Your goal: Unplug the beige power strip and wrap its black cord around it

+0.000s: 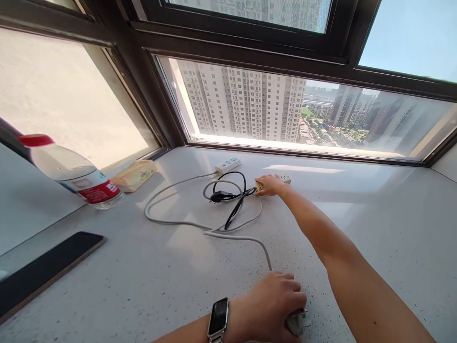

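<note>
- The left hand [273, 305], at the near edge of the view, has its fingers curled round a grey plug [295, 325], a smooth, rounded body with bare metal prongs pointing right.
- The right hand [270, 185], farther out, grips a cream power strip [286, 179] from above; this hard plastic bar lies on the windowsill, showing at both sides of the hand.
- The windowsill [143, 286] is white, glossy and stone-like, flecked with dark specks.
- A white power strip [227, 166], a boxy bar with blue-marked sockets, lies near the window's dark frame [250, 42].
- A smooth grey cord [178, 222] loops widely; a thinner black cord [233, 215] coils over it, beside a black plug [221, 196].
- Counted: two power strips, two plugs, one clear plastic bottle [80, 174] with a red cap, one soft, crinkled packet [134, 175], one flat dark slab [46, 267] with a glassy face, and one rectangular watch [218, 318] on the left wrist.
- The cords overlap too much to count surely.
</note>
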Tool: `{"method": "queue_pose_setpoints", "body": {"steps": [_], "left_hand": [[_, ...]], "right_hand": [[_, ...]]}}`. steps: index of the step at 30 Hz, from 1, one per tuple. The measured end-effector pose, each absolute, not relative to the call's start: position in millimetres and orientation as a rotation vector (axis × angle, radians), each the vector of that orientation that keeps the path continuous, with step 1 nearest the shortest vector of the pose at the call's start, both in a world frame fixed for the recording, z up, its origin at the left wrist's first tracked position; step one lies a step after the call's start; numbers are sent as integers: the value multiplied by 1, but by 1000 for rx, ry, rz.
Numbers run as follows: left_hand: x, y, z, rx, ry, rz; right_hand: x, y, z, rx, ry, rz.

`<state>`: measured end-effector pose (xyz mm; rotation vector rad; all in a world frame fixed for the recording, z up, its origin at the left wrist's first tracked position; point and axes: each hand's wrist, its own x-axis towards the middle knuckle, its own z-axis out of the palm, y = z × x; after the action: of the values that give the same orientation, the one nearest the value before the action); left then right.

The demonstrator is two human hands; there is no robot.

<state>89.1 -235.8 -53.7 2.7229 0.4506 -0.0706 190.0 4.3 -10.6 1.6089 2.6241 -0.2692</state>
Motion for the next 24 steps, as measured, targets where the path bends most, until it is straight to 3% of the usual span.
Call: {"method": "queue_pose_setpoints", "body": {"steps": [8, 24], "left_hand": [[65, -150, -38, 2446, 1532, 312], [44, -111, -32, 2529, 1750, 127]], "right_hand": [[287, -37, -18, 1972, 2548, -243], [591, -195, 4, 2846, 1468, 11]]}}
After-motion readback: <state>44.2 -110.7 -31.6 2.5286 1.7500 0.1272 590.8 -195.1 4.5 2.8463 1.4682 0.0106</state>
